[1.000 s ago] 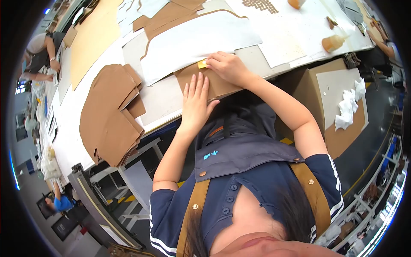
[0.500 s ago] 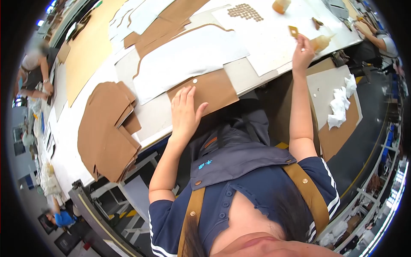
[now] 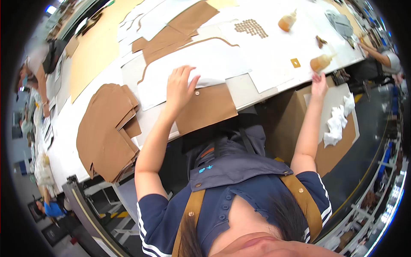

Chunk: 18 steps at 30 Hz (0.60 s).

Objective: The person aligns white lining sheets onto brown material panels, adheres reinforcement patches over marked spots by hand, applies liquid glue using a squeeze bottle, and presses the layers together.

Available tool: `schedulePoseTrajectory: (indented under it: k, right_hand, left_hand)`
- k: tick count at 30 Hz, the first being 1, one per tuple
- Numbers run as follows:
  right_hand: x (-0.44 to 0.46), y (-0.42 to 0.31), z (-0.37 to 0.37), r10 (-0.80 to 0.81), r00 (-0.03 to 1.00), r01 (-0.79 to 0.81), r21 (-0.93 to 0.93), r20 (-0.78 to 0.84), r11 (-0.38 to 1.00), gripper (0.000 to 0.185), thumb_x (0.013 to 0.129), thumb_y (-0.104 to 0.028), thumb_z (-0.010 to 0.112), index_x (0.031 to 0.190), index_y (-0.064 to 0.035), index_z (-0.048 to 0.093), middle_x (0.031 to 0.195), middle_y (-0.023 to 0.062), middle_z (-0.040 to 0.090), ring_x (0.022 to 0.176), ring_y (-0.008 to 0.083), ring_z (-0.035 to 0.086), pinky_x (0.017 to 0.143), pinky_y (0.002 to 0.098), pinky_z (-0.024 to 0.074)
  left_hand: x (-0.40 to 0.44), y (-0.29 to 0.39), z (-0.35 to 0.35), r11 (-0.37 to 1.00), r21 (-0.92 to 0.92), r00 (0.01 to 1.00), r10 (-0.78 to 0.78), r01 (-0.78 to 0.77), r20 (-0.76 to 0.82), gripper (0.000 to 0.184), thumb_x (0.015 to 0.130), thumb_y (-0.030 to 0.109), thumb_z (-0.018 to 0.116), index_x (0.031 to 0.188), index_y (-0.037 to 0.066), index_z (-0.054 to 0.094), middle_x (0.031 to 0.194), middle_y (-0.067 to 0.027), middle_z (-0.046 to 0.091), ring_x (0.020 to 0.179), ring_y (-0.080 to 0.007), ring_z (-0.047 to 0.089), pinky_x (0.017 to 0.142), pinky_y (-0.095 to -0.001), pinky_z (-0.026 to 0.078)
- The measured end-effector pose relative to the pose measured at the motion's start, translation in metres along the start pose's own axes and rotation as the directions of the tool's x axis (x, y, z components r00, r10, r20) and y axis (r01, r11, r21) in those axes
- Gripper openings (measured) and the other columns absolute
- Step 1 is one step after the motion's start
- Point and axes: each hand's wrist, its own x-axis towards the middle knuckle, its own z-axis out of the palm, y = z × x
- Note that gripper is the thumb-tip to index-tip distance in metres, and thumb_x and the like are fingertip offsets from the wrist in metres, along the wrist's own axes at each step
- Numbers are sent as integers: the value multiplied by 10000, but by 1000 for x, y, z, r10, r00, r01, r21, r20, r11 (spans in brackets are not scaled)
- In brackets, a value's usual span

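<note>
My left hand is open, thumb apart from the fingers, over the lower edge of a long white panel with a brown border. Just right of its wrist, a brown rectangular piece lies at the table's front edge with a small round whitish disc on it. My right hand is at the front edge, fingers partly bent and slightly apart, by the base of a squeeze bottle with amber contents. Whether the fingertips touch the bottle is unclear. Left of the bottle lies a small yellow plate with a hole.
Many small brown discs lie farther back, beside a second amber bottle. A stack of brown pieces is at the left. Crumpled white paper rests on a board at lower right. Other people work at both sides.
The yellow plate has left my right fingers and lies on the table. My right hand has drawn back toward the bottle's base. My left hand has moved from the brown piece onto the white panel.
</note>
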Motion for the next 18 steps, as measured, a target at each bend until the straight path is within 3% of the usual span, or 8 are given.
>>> schedulePoseTrajectory:
  k: [2,3,5,7,8,12,15,18]
  right_hand:
    - [19,-5,6,-373,923,294,-456,-91,840,780,797,-188,909,1356,44,416,1134,128,548,1041,239,579,934,393,513]
    - [-11,-28,32,-397,914,237,-686,-82,688,973,762,-198,937,1453,71,307,1393,182,430,1211,254,513,1030,404,465]
    - [52,-5,2,-394,917,332,-664,61,670,1013,777,-175,924,1506,70,265,1468,210,422,1292,272,500,1084,384,426]
    - [44,-17,11,-167,965,255,-556,205,791,917,819,-130,885,1512,67,318,1496,205,458,1348,252,491,1113,354,401]
    - [34,-28,18,-90,940,272,-568,329,777,728,874,-125,835,1457,66,443,1398,138,570,1298,220,534,1102,328,406]
    - [20,-35,31,-104,937,291,-583,333,759,593,884,-129,829,1379,21,539,1328,104,616,1214,197,583,1072,327,428]
    - [21,-34,27,-197,931,347,-587,306,732,573,878,-113,834,1353,20,541,1324,112,614,1196,199,591,1047,337,457]
    - [5,-39,34,-398,871,492,-482,289,726,593,893,-123,825,1333,20,453,1315,126,597,1194,209,596,1017,326,500]
  left_hand:
    - [29,-44,25,991,114,989,77,-63,-127,355,921,225,725,1217,43,654,1247,-150,644,1169,-347,576,987,-472,458]
    - [39,-69,39,984,169,984,81,-54,-160,375,909,254,741,1208,43,661,1217,-143,647,1180,-339,565,1001,-484,449]
    - [56,-94,45,977,203,996,-46,60,-71,402,888,282,764,1197,46,664,1208,-138,640,1173,-339,559,995,-487,447]
    - [71,-106,42,959,244,989,-150,147,-7,408,873,314,779,1177,65,669,1194,-127,637,1163,-337,554,987,-479,446]
    - [78,-110,40,946,269,982,-190,180,13,400,869,330,783,1162,82,673,1184,-117,637,1157,-336,552,982,-469,446]
    - [94,-118,31,911,295,941,-326,289,86,325,860,359,790,1059,124,688,1184,-88,633,1142,-323,546,961,-451,444]
    - [95,-128,36,942,281,981,-193,184,7,251,862,326,790,994,133,699,1060,-90,664,1074,-304,588,923,-455,450]
    - [106,-134,31,957,173,949,-263,234,172,201,881,299,771,962,127,706,983,-69,692,1014,-296,625,920,-458,447]
